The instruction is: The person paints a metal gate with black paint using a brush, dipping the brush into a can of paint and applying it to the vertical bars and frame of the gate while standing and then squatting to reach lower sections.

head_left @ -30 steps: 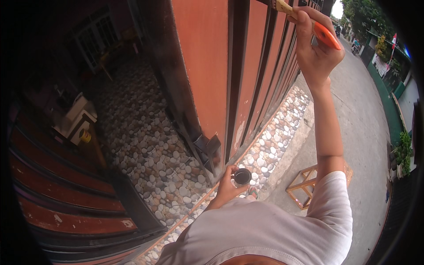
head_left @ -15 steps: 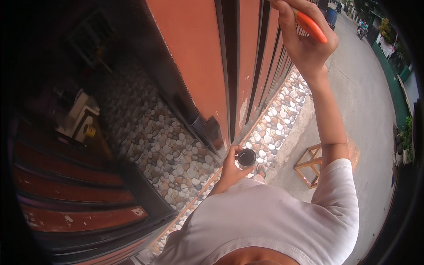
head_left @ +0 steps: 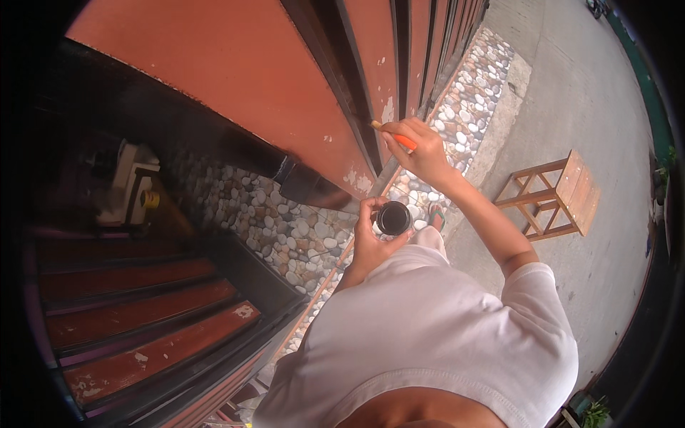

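My left hand (head_left: 367, 239) is closed around a small round container (head_left: 394, 218) with dark content, held upright near my waist. Farther forward and to the right, my right hand (head_left: 421, 151) grips a paintbrush (head_left: 406, 141) with an orange handle. The brush tip points left, toward a black strip (head_left: 349, 78) on the orange-red gate panel (head_left: 214, 64); whether it touches cannot be made out. Pale chipped patches show near the panel's lower end.
A wooden stool (head_left: 579, 191) stands on the grey pavement (head_left: 549, 107) to my right. A pebbled strip (head_left: 467, 100) runs along the gate's foot. At lower left is another red and black slatted panel (head_left: 143, 314). Pebbled floor (head_left: 285, 250) continues inside the opening.
My right hand has come down from high up at the gate, bringing the paintbrush lower and nearer the container. My left hand still holds the container. The view has tilted.
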`<act>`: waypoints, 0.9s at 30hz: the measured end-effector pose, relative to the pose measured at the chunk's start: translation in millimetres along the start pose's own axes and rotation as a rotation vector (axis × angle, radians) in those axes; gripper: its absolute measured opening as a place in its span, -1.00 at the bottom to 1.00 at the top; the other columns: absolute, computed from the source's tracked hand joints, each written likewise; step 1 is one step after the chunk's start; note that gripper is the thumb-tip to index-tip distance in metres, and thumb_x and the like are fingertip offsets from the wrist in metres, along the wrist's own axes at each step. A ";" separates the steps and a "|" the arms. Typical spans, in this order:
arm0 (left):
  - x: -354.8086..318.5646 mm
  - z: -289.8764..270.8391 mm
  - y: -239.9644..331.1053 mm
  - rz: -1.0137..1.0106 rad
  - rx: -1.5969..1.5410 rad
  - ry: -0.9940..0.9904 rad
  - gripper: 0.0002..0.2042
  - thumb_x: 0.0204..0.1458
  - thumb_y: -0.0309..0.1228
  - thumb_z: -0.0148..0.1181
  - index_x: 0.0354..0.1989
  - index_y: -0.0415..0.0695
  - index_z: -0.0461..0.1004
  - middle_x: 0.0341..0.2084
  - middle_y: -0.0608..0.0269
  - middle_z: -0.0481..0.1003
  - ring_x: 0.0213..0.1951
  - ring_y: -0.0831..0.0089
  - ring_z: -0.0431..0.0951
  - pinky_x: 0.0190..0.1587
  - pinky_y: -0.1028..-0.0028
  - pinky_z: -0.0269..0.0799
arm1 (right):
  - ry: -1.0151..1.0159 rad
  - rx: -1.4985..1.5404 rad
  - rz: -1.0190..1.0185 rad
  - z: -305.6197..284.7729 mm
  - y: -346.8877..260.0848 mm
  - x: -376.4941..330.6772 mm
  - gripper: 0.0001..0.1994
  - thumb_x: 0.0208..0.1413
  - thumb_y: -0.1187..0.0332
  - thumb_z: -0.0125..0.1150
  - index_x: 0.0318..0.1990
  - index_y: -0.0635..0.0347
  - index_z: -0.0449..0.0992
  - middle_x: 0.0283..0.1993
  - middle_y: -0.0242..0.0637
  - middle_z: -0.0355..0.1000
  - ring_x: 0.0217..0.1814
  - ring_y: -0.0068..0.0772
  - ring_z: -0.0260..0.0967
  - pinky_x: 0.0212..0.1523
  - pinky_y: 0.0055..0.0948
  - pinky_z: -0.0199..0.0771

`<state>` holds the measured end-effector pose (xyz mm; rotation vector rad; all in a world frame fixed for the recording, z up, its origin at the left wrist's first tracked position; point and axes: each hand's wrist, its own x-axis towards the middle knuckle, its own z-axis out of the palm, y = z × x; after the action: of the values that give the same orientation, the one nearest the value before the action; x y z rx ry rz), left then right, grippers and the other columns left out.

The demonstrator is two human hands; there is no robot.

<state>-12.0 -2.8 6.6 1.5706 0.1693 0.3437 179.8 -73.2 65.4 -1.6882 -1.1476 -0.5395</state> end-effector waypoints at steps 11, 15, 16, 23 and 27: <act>-0.5 -0.7 -4.4 0.007 -0.011 0.018 -0.33 -0.23 -0.64 0.43 0.04 -0.18 0.12 -0.08 0.12 0.33 0.02 0.45 0.41 0.08 0.41 0.39 | 0.075 -0.012 0.013 -4.7 -2.9 12.0 -0.85 0.01 0.48 0.38 -0.24 0.22 0.61 -0.33 -0.25 0.55 -0.34 -0.24 0.48 -0.33 -0.37 0.49; 1.1 1.7 -3.1 0.022 -0.003 0.093 -0.37 -0.25 -0.52 0.48 0.01 -0.19 0.21 -0.13 0.14 0.41 -0.08 0.40 0.51 0.01 0.37 0.42 | 0.264 -0.068 -0.129 -21.1 -22.7 29.9 -0.84 -0.04 0.55 0.40 -0.27 0.23 0.60 -0.33 -0.27 0.56 -0.36 -0.28 0.50 -0.34 -0.42 0.48; 1.4 1.6 -2.4 0.040 0.024 0.094 -0.36 -0.25 -0.51 0.48 0.01 -0.20 0.22 -0.14 0.14 0.42 -0.08 0.40 0.52 0.01 0.37 0.42 | 0.252 -0.051 -0.115 -21.3 -22.8 25.7 -0.85 -0.04 0.55 0.40 -0.27 0.23 0.60 -0.33 -0.26 0.56 -0.37 -0.28 0.50 -0.34 -0.42 0.48; 2.7 2.7 -1.2 0.043 0.039 0.078 -0.35 -0.27 -0.50 0.49 0.02 -0.21 0.22 -0.12 0.12 0.43 -0.07 0.38 0.53 0.03 0.35 0.41 | -0.032 -0.057 0.044 -2.9 2.6 -0.4 -0.89 0.04 0.57 0.32 -0.25 0.23 0.60 -0.35 -0.24 0.56 -0.36 -0.30 0.50 -0.33 -0.41 0.48; 0.3 2.4 -1.7 0.045 0.045 0.086 -0.35 -0.27 -0.50 0.49 0.02 -0.21 0.22 -0.13 0.13 0.42 -0.07 0.37 0.53 0.03 0.34 0.41 | 0.151 -0.057 -0.069 -11.9 -9.5 24.7 -0.86 0.01 0.54 0.37 -0.25 0.22 0.59 -0.32 -0.25 0.57 -0.39 -0.28 0.47 -0.35 -0.39 0.46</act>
<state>-10.8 -4.9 5.0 1.6068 0.2097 0.4464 184.5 -72.4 94.1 -1.6307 -1.0931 -0.7369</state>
